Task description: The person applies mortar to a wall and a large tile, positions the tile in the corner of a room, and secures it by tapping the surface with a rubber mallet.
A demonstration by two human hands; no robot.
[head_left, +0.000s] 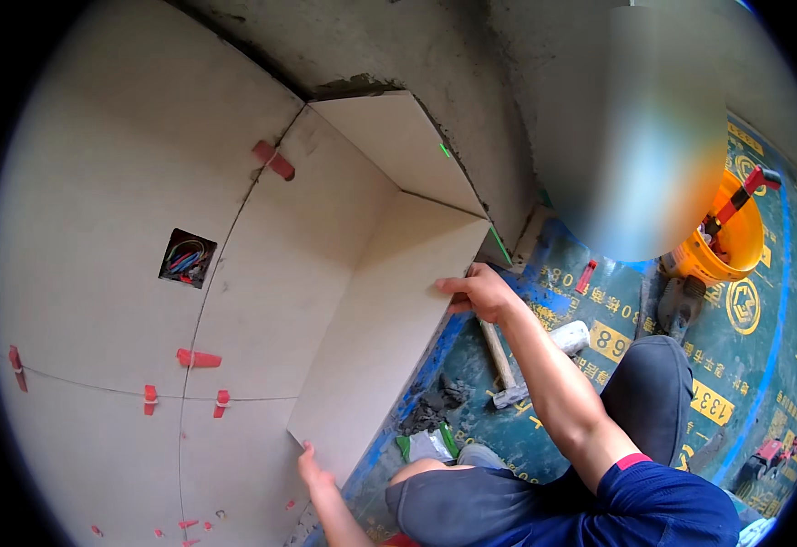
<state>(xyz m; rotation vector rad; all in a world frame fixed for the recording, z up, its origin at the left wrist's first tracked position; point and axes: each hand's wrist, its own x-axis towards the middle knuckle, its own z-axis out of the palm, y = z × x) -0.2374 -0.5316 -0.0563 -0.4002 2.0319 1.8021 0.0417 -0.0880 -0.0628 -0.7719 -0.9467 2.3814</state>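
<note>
My left hand (pixel 316 469) grips the lower left corner of a large beige tile (pixel 389 292), its fingertips at the edge. My right hand (pixel 476 292) holds the tile's right edge higher up, thumb and fingers bent around it. The tile stands at an angle to the wall tiles (pixel 280 255), beneath another tile piece (pixel 389 137) in the corner. Red leveling wedges (pixel 198 358) sit along the wall's joints, and a square opening (pixel 188 259) holds coloured wires. A mallet (pixel 567 337) and a hammer (pixel 498 365) lie on the floor near my right arm.
An orange bucket (pixel 735 246) with tools stands at the right on green floor sheeting (pixel 726 356). A red tool (pixel 772 460) lies at the lower right. Grey mortar (pixel 430 406) and a green-and-white packet (pixel 426 445) lie by my knees. A blurred patch covers the top right.
</note>
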